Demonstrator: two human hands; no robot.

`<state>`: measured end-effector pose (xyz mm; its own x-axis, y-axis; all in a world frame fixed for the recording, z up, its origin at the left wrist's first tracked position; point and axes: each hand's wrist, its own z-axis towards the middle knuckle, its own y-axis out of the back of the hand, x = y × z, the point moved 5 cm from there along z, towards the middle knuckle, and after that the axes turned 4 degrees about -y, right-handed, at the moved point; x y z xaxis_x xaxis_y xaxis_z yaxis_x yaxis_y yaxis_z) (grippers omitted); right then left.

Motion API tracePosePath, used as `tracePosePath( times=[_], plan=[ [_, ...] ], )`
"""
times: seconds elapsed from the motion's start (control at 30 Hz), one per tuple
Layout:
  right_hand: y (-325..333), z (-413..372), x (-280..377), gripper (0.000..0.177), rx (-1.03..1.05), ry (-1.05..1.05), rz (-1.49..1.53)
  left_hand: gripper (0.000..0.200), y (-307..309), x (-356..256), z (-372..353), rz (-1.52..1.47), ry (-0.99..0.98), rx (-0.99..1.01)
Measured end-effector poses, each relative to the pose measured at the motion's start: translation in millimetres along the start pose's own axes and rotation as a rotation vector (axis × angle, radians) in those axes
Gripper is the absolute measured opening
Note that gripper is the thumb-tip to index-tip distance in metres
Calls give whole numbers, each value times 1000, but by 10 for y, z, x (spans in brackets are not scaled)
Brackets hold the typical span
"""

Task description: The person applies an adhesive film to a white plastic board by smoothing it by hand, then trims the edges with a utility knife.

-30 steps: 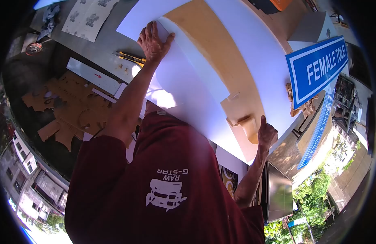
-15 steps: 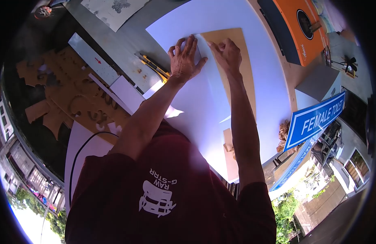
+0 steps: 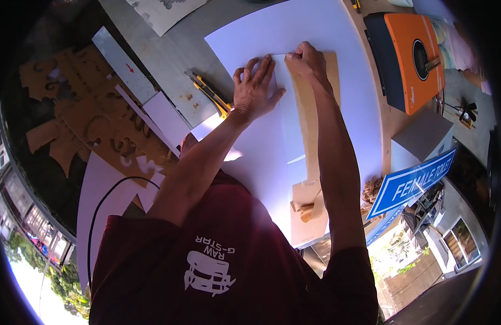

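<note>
Near edge, 6 o'clock: curl of backing [image 3: 311, 208] bunched at the lip of the white sheet [image 3: 351, 108]. From there the brown strip [image 3: 307, 141] runs up to 12. Left hand [image 3: 256, 89] is flat, fingers spread wide, pressing the sheet just beside the strip. Right hand [image 3: 307, 62] is closed in a pinch at the strip's far end; probably gripping its edge, can't confirm.

Risks: an uneven pull could tear or crease the strip, and a left-hand slip would let the sheet skate.

Utility knife [image 3: 210, 93] at 9, near the left wrist: snag hazard. Ruler [image 3: 123, 65] at 10, blue sign [image 3: 410, 181] at 4 and orange panel [image 3: 416, 54] at 2 are all off the sheet, not obstructing.
</note>
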<state>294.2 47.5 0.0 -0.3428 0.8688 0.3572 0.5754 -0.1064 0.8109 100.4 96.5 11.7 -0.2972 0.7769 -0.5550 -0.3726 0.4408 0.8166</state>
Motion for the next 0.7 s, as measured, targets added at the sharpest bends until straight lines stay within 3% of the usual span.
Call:
tracePosePath(
  times=[0.07,0.27,0.37,0.57,0.7],
  plan=[
    [-28,17,-120,53,65,2,155,78,6,2,-15,0,2,0],
    [50,-192,165,52,-98,-48,-124,72,3,-24,11,25,-21,-18],
    [25,-152,85,49,-47,-103,-18,70,-35,-35,-32,43,-32,0],
    [-12,-181,-96,36,-152,35,153,71,-36,-8,-26,29,-33,-16],
    [-72,-203,-102,36,-225,-70,130,71,-29,-9,-31,12,-51,-53]
  ],
)
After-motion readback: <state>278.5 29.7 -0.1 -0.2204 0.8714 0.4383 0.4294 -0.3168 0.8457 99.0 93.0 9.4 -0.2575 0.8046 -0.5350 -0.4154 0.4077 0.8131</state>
